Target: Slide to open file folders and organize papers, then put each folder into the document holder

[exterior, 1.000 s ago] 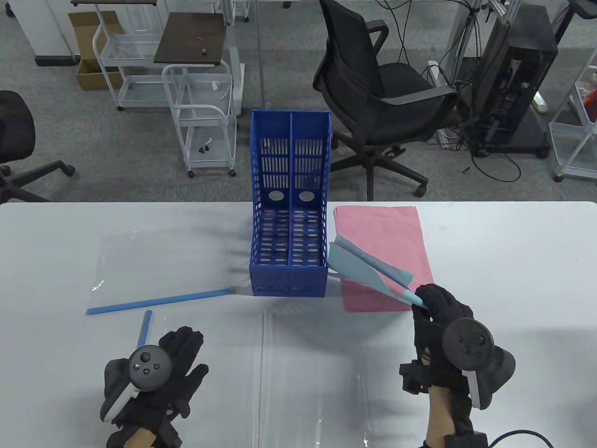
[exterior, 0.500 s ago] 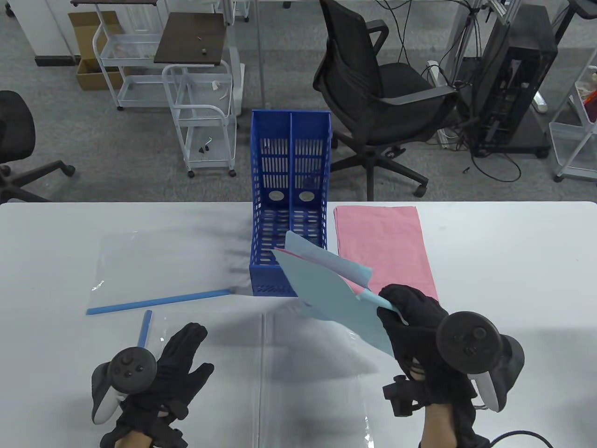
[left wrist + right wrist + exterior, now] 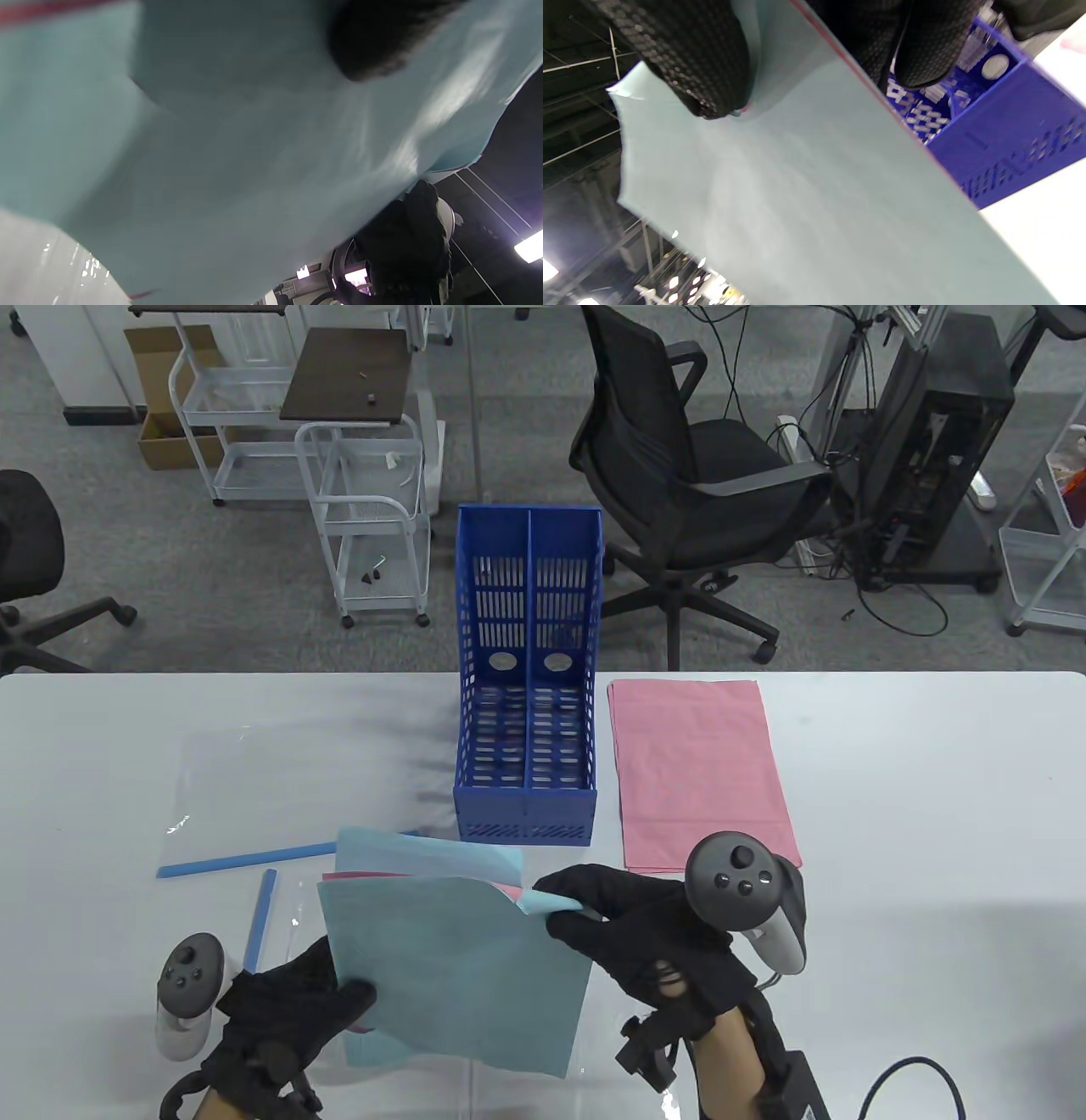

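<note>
A bundle of light blue papers [image 3: 458,967] with pink sheets between them hangs low over the table's front. My right hand [image 3: 564,908] pinches its upper right corner. At the bundle's left edge my left hand [image 3: 339,993] holds on, thumb on top and fingers under the sheets. The papers [image 3: 237,161] fill the left wrist view, with my thumb tip [image 3: 373,42] on them. In the right wrist view my fingers [image 3: 704,63] clamp the papers [image 3: 797,212] in front of the blue document holder [image 3: 1009,140]. The holder [image 3: 526,687] stands empty mid-table.
A stack of pink paper [image 3: 700,772] lies right of the holder. A clear folder [image 3: 297,780] with its blue slide bar [image 3: 288,855] lies at the left. A second blue bar [image 3: 259,920] and an open clear folder [image 3: 526,1086] lie under the held papers.
My right hand carried the papers from beside the holder leftward and toward the front edge. The left hand turned and took hold of their left edge.
</note>
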Tool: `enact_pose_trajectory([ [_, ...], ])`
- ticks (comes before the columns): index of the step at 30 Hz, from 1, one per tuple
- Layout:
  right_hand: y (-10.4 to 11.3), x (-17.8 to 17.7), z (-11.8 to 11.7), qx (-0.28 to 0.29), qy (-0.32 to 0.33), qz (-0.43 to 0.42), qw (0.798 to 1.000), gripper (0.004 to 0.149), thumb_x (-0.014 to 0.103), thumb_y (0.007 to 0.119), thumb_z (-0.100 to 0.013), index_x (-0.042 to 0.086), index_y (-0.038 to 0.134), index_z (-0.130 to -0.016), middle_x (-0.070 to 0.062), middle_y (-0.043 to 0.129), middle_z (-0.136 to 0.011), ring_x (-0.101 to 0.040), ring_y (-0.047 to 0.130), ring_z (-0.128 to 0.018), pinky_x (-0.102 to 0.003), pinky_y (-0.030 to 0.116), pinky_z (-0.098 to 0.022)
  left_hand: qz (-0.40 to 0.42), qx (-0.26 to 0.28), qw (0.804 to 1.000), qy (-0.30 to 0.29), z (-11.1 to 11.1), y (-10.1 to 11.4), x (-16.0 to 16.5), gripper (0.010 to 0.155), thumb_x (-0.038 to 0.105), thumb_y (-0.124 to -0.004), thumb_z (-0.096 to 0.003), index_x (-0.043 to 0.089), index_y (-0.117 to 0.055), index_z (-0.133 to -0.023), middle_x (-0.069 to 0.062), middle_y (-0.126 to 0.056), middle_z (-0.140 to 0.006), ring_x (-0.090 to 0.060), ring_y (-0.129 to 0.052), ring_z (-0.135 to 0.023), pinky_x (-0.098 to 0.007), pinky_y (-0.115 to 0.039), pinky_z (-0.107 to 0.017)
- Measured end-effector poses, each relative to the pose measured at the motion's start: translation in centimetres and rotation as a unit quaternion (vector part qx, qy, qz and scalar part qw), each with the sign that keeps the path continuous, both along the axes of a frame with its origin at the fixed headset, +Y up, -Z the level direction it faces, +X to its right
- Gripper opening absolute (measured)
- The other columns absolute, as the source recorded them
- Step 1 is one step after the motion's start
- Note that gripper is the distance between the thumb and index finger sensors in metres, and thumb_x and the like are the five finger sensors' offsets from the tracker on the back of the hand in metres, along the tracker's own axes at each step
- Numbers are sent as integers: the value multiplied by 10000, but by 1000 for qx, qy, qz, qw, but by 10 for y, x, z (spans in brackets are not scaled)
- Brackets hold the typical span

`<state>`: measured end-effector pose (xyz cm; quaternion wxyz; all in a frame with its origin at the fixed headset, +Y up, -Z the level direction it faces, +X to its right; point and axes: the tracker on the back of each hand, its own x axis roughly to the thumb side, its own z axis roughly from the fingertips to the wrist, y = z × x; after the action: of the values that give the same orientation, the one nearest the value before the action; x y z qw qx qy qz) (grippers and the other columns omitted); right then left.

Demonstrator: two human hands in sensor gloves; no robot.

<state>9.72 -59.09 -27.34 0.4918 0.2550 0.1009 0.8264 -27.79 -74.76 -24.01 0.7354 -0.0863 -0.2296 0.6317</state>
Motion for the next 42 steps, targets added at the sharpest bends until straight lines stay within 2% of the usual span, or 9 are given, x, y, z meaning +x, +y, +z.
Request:
enact_pose_trajectory([
  [7, -32, 2, -6, -65, 39, -163, 984, 811, 657, 778, -381, 216, 596, -1037, -89, 787, -1022, -377, 908, -834, -605, 705, -653, 26, -14, 998, 51, -1, -5, -5, 444, 388, -828, -466, 328, -880, -902, 20, -1058, -752, -177, -1136, -579, -424, -899, -562],
  [10, -47, 4, -8, -97, 46, -229, 968, 884, 692, 751, -369, 209, 503, -1066, -107, 720, -1063, -392, 884, -846, -607, 696, -651, 35, -15, 998, 52, -1, -6, -4, 442, 390, -825, -466, 340, -880, -902, 21, -1056, -750, -173, -1137, -573, -422, -900, -560],
  [13, -61, 5, -8, -85, -4, -207, 975, 896, 688, 769, -359, 207, 491, -1062, -98, 728, -1054, -381, 891, -835, -598, 707, -642, 51, -18, 998, 39, -1, -7, 0, 442, 392, -821, -469, 345, -875, -905, 25, -1054, -754, -172, -1135, -577, -418, -900, -562],
  [17, -75, 0, -1, -77, -55, -135, 986, 825, 622, 824, -360, 189, 585, -1020, -60, 837, -970, -324, 968, -763, -558, 765, -608, 57, -16, 997, 48, 1, -8, 4, 442, 396, -819, -470, 349, -871, -906, 30, -1055, -756, -171, -1136, -581, -416, -900, -564],
  [21, -85, -6, 8, -83, -93, -120, 985, 534, 460, 851, -397, 194, 827, -859, -33, 1014, -763, -287, 1058, -616, -525, 820, -554, 37, -24, 995, 87, 5, -10, 8, 447, 396, -817, -471, 327, -861, -911, 27, -1054, -765, -174, -1139, -588, -417, -901, -566],
  [26, -82, -12, 28, 102, -202, -10, 974, 450, 404, 818, -394, 237, 863, -809, 10, 1050, -703, -240, 1096, -548, -489, 866, -520, -40, -33, 988, 148, 12, -10, 19, 473, 408, -802, -472, 271, -838, -924, 6, -1061, -753, -174, -1154, -567, -401, -913, -548],
  [30, -84, -8, 32, 133, -210, 10, 969, 450, 391, 814, -391, 213, 867, -801, -4, 1065, -665, -212, 1122, -464, -459, 903, -470, -86, -25, 983, 160, 14, -9, 27, 489, 447, -791, -468, 244, -854, -908, -2, -1084, -715, -176, -1171, -511, -397, -928, -510],
  [36, -107, 28, 9, -51, -169, -57, 983, 446, 364, 813, -404, 146, 880, -788, -36, 1084, -571, -169, 1123, -314, -403, 933, -389, -63, -74, 990, 106, 10, -17, 37, 484, 486, -806, -458, 223, -906, -852, -3, -1115, -637, -169, -1182, -428, -391, -944, -456],
  [42, -135, 54, -7, -184, -167, -71, 966, 443, 351, 813, -409, 121, 888, -780, -49, 1082, -542, -149, 1107, -259, -387, 937, -362, -70, -124, 988, 58, 5, -29, 50, 497, 497, -803, -461, 211, -902, -856, -14, -1110, -633, -180, -1173, -411, -398, -938, -446],
])
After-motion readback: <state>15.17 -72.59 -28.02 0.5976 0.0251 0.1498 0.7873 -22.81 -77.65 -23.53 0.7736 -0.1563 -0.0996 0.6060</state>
